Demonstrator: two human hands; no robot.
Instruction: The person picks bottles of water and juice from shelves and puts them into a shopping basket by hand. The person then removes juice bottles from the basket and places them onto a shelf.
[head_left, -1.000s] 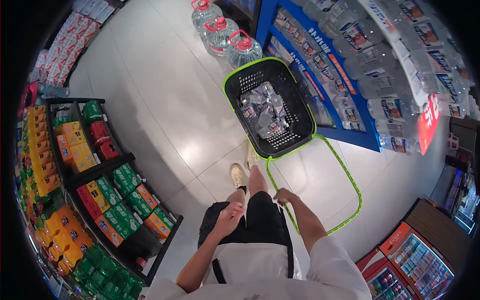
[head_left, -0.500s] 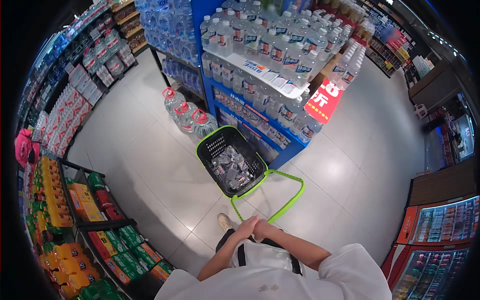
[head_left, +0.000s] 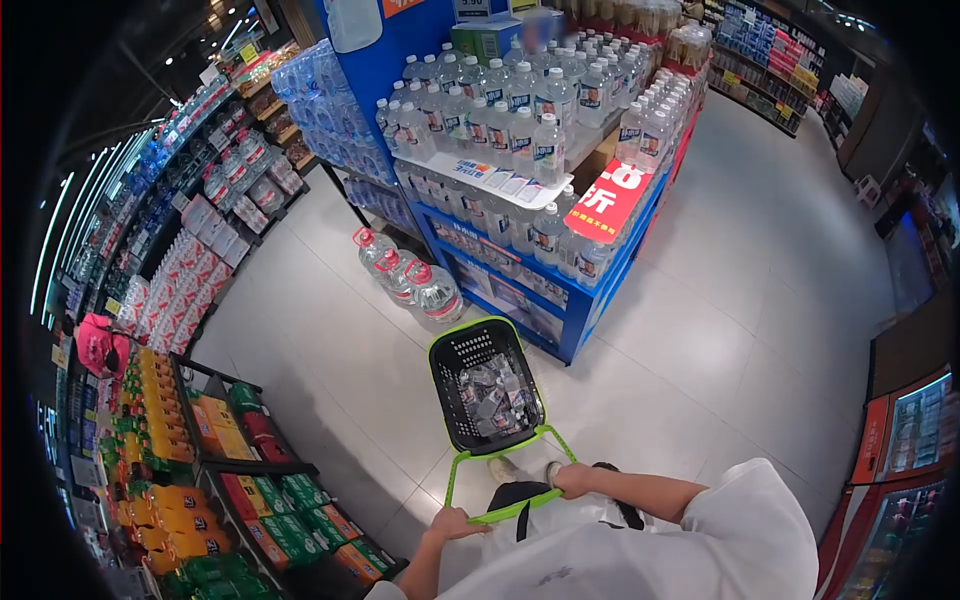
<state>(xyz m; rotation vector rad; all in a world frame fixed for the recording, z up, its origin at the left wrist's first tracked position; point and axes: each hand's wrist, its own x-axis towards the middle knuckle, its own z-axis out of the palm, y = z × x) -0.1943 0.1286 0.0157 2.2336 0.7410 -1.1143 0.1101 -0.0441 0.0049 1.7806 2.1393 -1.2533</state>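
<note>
A black shopping basket [head_left: 459,428] with a lime-green rim stands on the floor in front of me. Inside lie several small clear-wrapped items [head_left: 492,398] whose kind I cannot make out. The basket's long green handle [head_left: 513,507] is pulled out toward my waist. My left hand [head_left: 452,524] is closed around the handle's left end. Near its right end, my right hand [head_left: 574,480] grips the same bar. My shoes show partly, just behind the basket.
Large water jugs with red handles [head_left: 437,290] stand on the floor beyond the basket. Behind them rises a blue display [head_left: 580,325] stacked with bottles. Shelves of drink packs [head_left: 290,510] line the left; fridges [head_left: 905,430] stand at right. Tiled floor [head_left: 720,320] lies between.
My hands have moved apart from being together, and both now hold the handle. The basket has come away from the blue display, turned, and now sits more squarely before me.
</note>
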